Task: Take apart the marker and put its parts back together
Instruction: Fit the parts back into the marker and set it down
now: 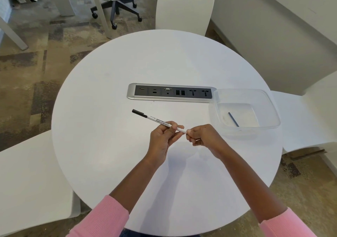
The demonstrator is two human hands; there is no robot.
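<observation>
A slim white marker with a black cap at its far left end is held above the round white table. My left hand grips the barrel near its middle. My right hand pinches the barrel's right end, and that tip is hidden inside its fingers. A thin dark stick-like part lies in a clear plastic tub to the right.
A silver and black socket strip is set into the table's middle, just behind the marker. White chairs stand at the far side, left and right. An office stool stands on the carpet beyond the table.
</observation>
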